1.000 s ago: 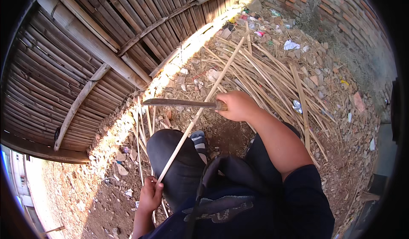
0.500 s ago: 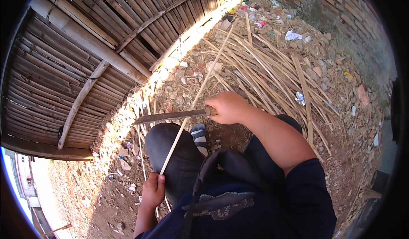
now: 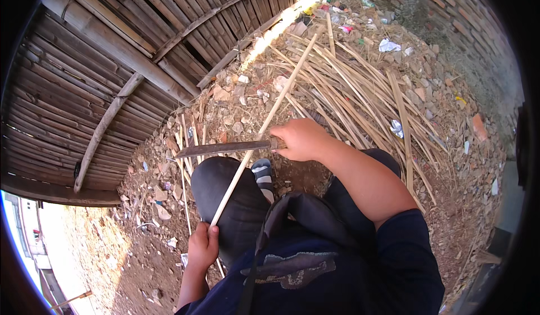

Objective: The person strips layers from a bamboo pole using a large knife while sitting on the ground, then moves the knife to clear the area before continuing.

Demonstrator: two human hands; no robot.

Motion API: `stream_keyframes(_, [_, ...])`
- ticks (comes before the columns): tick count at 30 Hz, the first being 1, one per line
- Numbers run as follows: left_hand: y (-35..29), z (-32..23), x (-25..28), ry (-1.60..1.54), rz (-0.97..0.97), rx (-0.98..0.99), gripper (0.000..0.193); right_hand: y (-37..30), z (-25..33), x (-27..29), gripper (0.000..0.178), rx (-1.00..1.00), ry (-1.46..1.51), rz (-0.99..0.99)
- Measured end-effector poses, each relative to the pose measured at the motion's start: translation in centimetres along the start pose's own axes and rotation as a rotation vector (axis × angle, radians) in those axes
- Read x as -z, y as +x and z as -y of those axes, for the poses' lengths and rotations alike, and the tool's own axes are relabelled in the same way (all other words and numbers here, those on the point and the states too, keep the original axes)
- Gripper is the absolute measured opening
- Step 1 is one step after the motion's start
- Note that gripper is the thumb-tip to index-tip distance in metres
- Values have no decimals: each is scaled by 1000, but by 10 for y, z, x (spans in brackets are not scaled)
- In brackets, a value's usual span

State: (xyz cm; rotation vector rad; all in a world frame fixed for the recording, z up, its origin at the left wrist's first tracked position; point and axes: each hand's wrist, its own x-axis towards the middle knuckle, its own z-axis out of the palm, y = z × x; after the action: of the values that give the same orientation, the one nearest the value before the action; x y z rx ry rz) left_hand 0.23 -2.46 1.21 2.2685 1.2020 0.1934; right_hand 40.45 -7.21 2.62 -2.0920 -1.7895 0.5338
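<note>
Squatting on rubble-strewn ground, 2 hands at work. My right hand [image 3: 301, 139] is closed in a fist around the wooden handle of a long knife [image 3: 222, 148], its dark blade pointing left, nearly level across the view. My left hand [image 3: 202, 246], low by my left thigh, pinches the near end of 1 pale bamboo strip [image 3: 281, 100] between thumb and fingers. The strip slants from there over my dark-trousered left leg [image 3: 225, 188], passes under the blade close to the right fist, and runs up toward the pile; cannot tell whether its far end touches anything. Blade and strip cross just beyond my left knee; cannot tell how hard the edge bears on it. 1 foot in a striped sock [image 3: 262, 175] shows between my knees. Ahead and to the right, a loose pile of split strips [image 3: 351, 93] lies across stones and dry litter, a crumpled white scrap [image 3: 389, 46] just beyond. A few more pale strips [image 3: 184, 128] stand near my left knee. Slatted bamboo panel [image 3: 67, 101] at upper left, brick wall [image 3: 450, 11] at upper right.
</note>
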Motion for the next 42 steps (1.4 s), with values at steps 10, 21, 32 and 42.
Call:
stream_keyframes(10, [4, 2, 5, -15, 53, -11, 33, 5, -19, -15, 31, 27, -21, 6])
stream_keyframes(21, [8, 3, 3, -106, 88, 60, 38, 12, -24, -24, 29, 36, 70, 1])
stream_keyframes(32, [12, 0, 3, -144, 98, 32, 37, 12, -22, -15, 30, -11, 29, 32])
stream_keyframes(42, [9, 7, 2, -42, 43, -30, 35, 4, -3, -12, 24, 63, -31, -72])
